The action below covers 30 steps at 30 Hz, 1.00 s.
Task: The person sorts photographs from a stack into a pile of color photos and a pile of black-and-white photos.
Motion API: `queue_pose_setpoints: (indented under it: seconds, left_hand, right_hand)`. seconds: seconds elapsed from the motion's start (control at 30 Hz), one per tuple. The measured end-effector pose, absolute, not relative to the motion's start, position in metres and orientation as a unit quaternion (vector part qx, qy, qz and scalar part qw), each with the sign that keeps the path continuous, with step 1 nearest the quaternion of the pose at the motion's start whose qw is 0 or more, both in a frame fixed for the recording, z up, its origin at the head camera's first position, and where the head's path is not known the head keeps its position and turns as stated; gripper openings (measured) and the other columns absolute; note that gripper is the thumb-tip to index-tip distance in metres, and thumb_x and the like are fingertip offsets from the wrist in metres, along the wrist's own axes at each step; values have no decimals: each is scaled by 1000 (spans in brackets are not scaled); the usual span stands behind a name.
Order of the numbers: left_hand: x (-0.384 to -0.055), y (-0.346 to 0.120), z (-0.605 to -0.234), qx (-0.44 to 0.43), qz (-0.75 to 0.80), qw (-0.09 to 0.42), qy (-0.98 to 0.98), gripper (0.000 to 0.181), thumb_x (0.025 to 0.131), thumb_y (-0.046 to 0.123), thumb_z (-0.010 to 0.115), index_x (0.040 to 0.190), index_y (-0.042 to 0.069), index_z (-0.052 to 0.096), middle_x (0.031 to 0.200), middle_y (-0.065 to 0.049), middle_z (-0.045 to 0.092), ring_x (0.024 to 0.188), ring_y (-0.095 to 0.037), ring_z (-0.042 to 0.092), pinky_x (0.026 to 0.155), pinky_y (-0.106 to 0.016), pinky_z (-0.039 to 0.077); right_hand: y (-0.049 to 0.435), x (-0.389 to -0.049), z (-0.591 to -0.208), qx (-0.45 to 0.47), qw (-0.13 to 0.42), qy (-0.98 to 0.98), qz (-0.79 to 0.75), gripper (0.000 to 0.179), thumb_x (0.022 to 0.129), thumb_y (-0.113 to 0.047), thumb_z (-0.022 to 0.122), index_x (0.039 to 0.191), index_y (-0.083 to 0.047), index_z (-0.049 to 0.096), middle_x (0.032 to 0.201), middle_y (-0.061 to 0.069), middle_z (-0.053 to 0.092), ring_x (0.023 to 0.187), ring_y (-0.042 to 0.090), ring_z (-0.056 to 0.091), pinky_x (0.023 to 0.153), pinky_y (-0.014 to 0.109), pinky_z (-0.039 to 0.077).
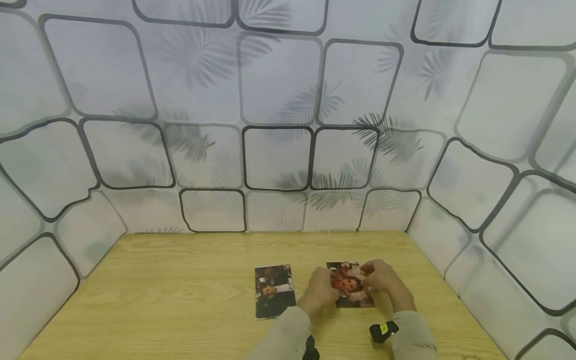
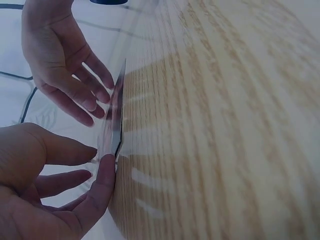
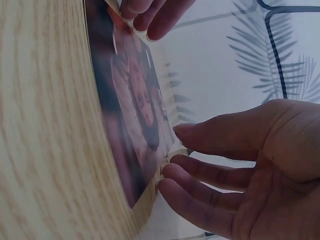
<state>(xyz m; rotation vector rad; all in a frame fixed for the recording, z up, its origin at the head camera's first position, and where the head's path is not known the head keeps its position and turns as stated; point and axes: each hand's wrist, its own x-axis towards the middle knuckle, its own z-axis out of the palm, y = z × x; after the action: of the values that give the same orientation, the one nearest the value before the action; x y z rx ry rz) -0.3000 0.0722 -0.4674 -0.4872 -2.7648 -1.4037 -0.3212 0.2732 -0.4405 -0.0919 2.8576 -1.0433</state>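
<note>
A glossy photo print point(image 1: 346, 296) of people lies face up on the table, with a hand at each side of it. At its left edge is my left hand point(image 1: 321, 288); in the left wrist view one fingertip of that hand point(image 2: 75, 200) touches the edge while the thumb stands apart above. My right hand point(image 1: 383, 281) is at the right edge. Its thumb and loosely bent fingers point(image 3: 200, 192) reach right to the print's border in the right wrist view. A second photo print point(image 1: 272, 300), showing a person in dark clothing, lies to the left, beside my left forearm.
The wooden table point(image 1: 180, 280) stretches out on both sides of the prints. Patterned white cloth walls point(image 1: 279, 160) enclose its back, left and right sides. Dark wrist cameras point(image 1: 384, 330) sit at the cuffs of the light sleeves point(image 1: 413, 335).
</note>
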Motion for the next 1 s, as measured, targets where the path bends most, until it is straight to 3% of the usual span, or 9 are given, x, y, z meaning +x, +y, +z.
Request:
queue_pose_setpoints:
  seconds: [0.17, 0.33, 0.5, 0.6, 0.83, 1.0]
  left_hand:
    - [-300, 70, -468, -159, -467, -15, -870, 35, 75, -13, 67, 109, -12, 71, 101, -21, 73, 69, -17, 50, 52, -24, 39]
    - [-298, 68, -468, -162, -472, -13, -867, 33, 77, -11, 68, 110, -11, 72, 104, -22, 74, 69, -15, 51, 53, -24, 41]
    - [-295, 64, -462, -158, -449, 5, -880, 29, 80, -3, 76, 108, -8, 73, 110, -21, 74, 92, -23, 66, 74, -34, 59]
    - [-293, 58, -460, -150, -430, 11, -890, 32, 82, 3, 77, 113, -6, 72, 116, -19, 69, 100, -28, 64, 81, -39, 58]
    - [-293, 33, -453, -163, -428, 2, -889, 48, 77, -11, 58, 124, -8, 67, 132, -27, 63, 76, -20, 49, 66, -33, 48]
    - [-289, 5, -446, -181, -436, 1, -882, 45, 80, -11, 57, 125, -10, 65, 133, -32, 61, 87, -29, 66, 60, -33, 53]
  right_hand:
    - [273, -319, -438, -44, 27, 948, -315, 42, 85, -5, 73, 121, 12, 64, 114, 29, 69, 106, 44, 66, 88, 54, 59]
    - [270, -318, -435, -45, 10, 946, -321, 42, 88, -7, 71, 125, 10, 64, 119, 29, 68, 110, 46, 65, 89, 56, 58]
    - [264, -317, -432, -53, 1, 944, -327, 40, 90, -8, 72, 126, 8, 65, 120, 27, 69, 110, 44, 66, 88, 54, 59]
    - [260, -317, -432, -58, 0, 939, -339, 41, 90, -12, 74, 126, 6, 66, 119, 26, 70, 109, 42, 67, 88, 53, 59]
    - [244, -314, -426, -90, 14, 918, -386, 40, 91, -6, 72, 128, 8, 64, 119, 27, 69, 103, 39, 70, 82, 47, 62]
    - [227, -309, -422, -121, 22, 904, -410, 38, 91, -3, 71, 126, 9, 64, 115, 26, 70, 103, 37, 69, 81, 46, 62]
